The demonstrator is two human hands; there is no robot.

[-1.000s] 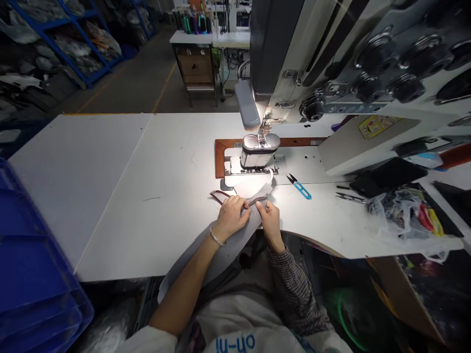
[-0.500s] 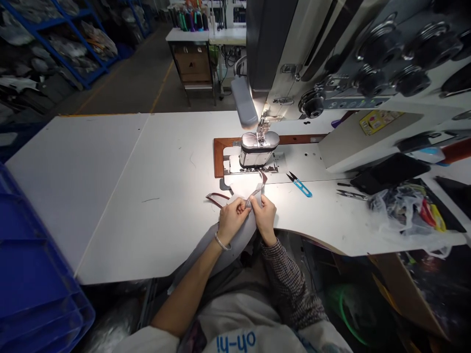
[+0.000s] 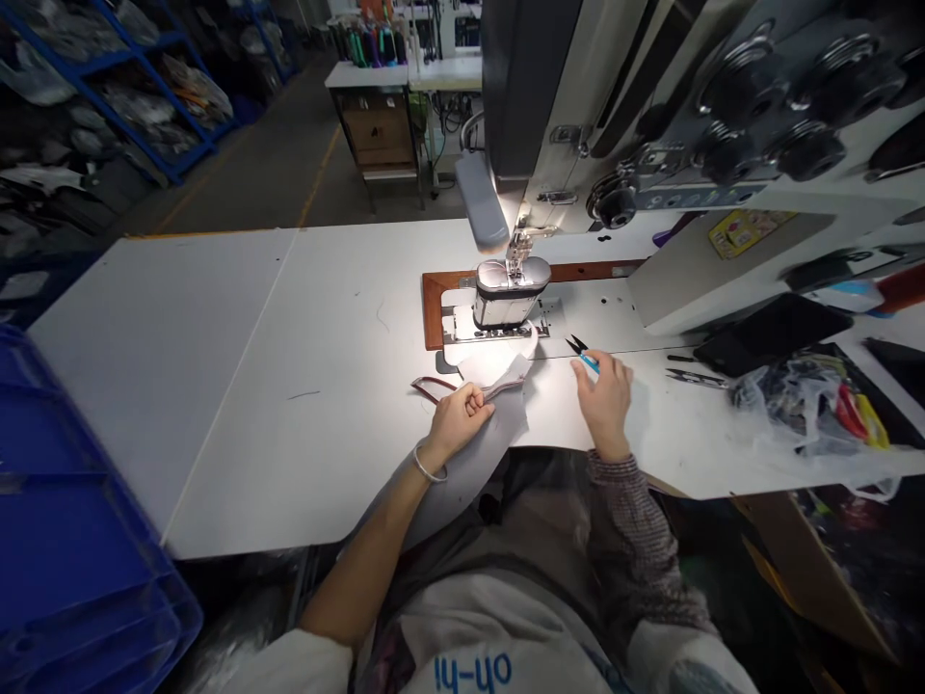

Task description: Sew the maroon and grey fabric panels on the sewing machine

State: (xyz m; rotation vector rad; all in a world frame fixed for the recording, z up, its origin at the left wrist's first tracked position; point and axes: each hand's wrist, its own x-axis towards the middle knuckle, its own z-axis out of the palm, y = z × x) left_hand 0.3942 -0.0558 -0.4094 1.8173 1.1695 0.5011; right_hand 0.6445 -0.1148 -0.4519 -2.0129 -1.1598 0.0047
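Observation:
My left hand (image 3: 459,421) pinches the edge of a grey fabric piece (image 3: 498,414) with a dark reddish trim, in front of the sewing machine's post bed (image 3: 512,289). The cloth hangs over the table's front edge towards my lap. To the right, my right hand (image 3: 605,395) is over the blue-handled thread snips (image 3: 591,362), thumb and fingers apart around the handle. The snips lie on the table with their dark blades pointing away from me; most of the handle is hidden under the hand. A dark red strip (image 3: 434,387) loops out beside my left hand.
The machine head (image 3: 650,125) overhangs the right side, with a lamp (image 3: 482,204) near the needle. Metal tweezers or snips (image 3: 698,378), a black flat object (image 3: 773,333) and a plastic bag (image 3: 795,410) lie at right. A blue crate (image 3: 87,520) stands at left.
My right hand has let go of the fabric and moved right to the thread snips. My left hand keeps its hold, and the fabric's right end now lies free.

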